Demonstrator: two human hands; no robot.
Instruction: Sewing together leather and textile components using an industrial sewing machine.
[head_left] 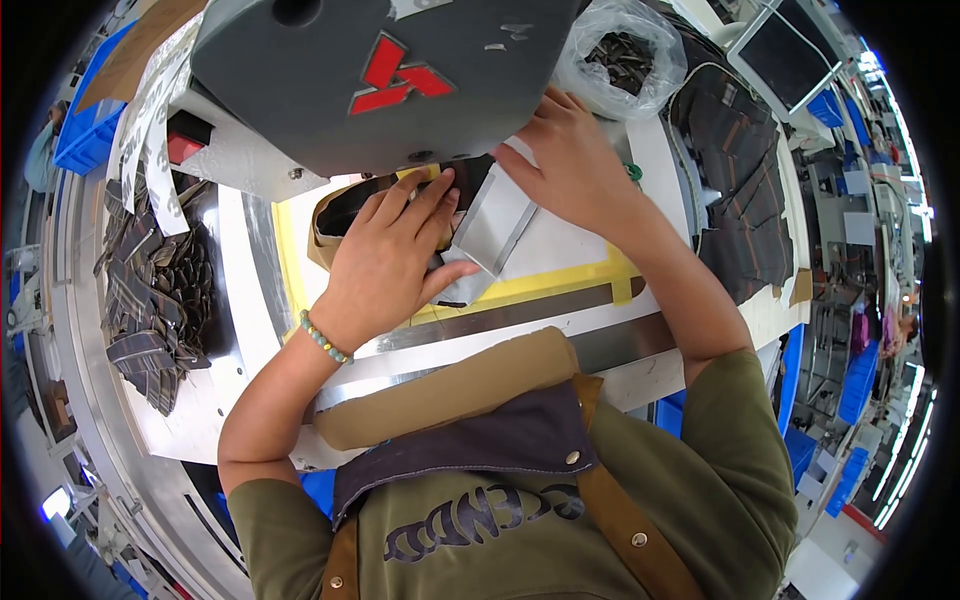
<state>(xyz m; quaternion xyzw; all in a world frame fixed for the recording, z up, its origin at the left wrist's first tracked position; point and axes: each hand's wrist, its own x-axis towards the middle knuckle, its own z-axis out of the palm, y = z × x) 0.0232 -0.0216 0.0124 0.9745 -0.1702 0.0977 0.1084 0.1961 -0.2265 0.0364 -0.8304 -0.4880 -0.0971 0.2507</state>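
A metal counter [520, 345] carries a grey machine head [380, 80]. Just below it, a dark fabric piece [350, 210] is pressed flat by the left hand [385, 265]; a grey folded panel [492, 228] is steadied under the right hand [570, 165], fingers spread. Edges are best kept aligned.

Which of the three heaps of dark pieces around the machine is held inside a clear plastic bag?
The heap at top centre, right of the machine head: its clear plastic bag wraps it. The left pile and right pile lie loose on the table.

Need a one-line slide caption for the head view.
Both hands press a grey fabric piece flat under the grey machine head.
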